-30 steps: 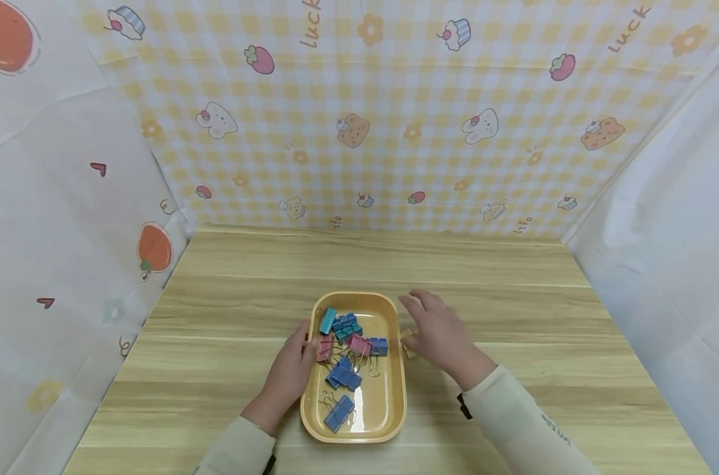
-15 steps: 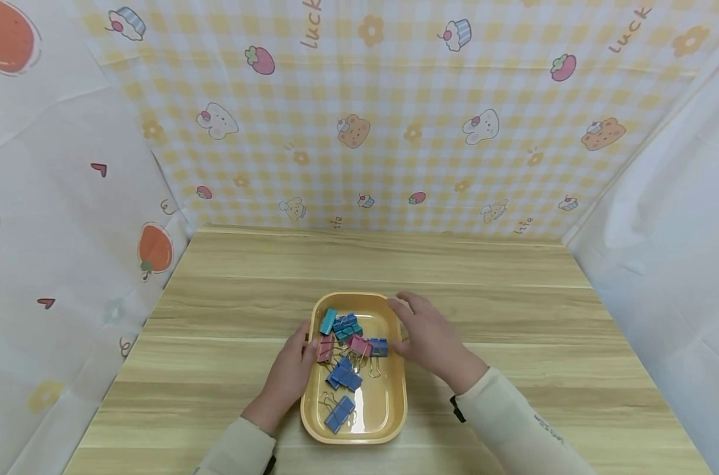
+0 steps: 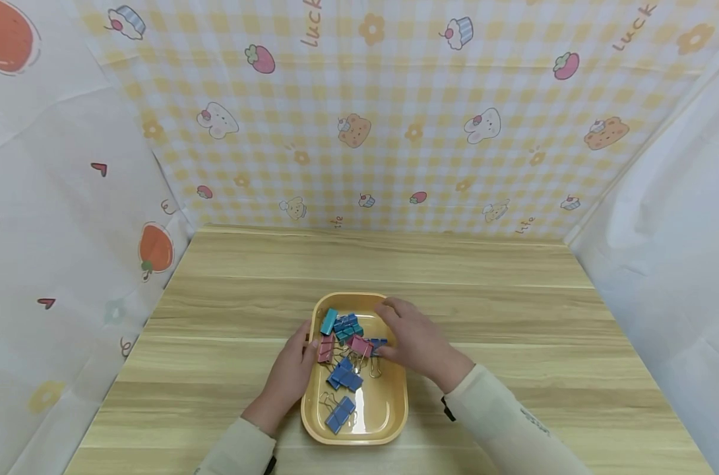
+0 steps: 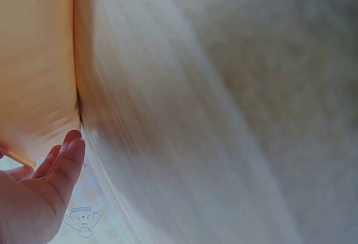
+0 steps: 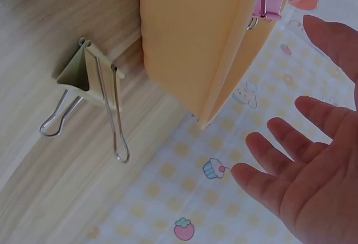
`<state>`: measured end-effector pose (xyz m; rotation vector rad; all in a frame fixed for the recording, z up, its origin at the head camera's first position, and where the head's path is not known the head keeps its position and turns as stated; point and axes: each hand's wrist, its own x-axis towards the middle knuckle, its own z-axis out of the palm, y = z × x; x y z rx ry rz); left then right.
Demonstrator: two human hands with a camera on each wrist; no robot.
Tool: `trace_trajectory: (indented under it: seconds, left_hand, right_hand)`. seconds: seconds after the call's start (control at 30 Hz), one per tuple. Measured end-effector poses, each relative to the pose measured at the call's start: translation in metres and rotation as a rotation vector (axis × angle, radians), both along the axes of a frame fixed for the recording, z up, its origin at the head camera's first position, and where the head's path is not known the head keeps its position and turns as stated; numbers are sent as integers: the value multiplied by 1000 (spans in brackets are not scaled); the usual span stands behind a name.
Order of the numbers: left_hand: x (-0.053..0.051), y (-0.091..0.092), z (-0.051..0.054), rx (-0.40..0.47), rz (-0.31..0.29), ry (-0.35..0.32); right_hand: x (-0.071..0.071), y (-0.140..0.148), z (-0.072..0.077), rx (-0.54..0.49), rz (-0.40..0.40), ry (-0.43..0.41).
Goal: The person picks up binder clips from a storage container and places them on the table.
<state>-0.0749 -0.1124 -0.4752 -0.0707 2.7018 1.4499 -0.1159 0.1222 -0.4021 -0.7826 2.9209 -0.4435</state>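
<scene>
A yellow tray [image 3: 380,412] stands on the table, holding blue [image 3: 340,414], teal [image 3: 328,321] and pink [image 3: 326,348] binder clips. My left hand [image 3: 289,366] grips its left side, thumb at the rim and fingers [image 4: 64,168] against the outer wall. Over the right rim reaches my right hand [image 3: 417,340], its fingers apart and holding nothing, partly covering a blue clip [image 3: 378,343]. In the right wrist view a yellow binder clip [image 5: 92,79] stands on the table outside the tray; the right hand hides it in the head view.
The wood-grain table [image 3: 247,284] meets a yellow checked cloth [image 3: 389,165] at its back. White cloth hangs at the left [image 3: 68,231] and right [image 3: 662,264].
My right hand has moved left, from beside the tray to over its right rim, covering the yellow clip on the table. The left hand has stayed at the tray.
</scene>
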Motion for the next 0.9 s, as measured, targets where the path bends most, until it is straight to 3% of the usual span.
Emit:
trace_trajectory:
  seconds: [0.43, 0.9]
  left_hand:
    - [0, 0, 0, 12, -2, -6]
    - [0, 0, 1, 21, 2, -13]
  right_hand:
    - [-1, -10, -3, -13, 76, -23]
    - [-4, -21, -6, 57, 127, -70]
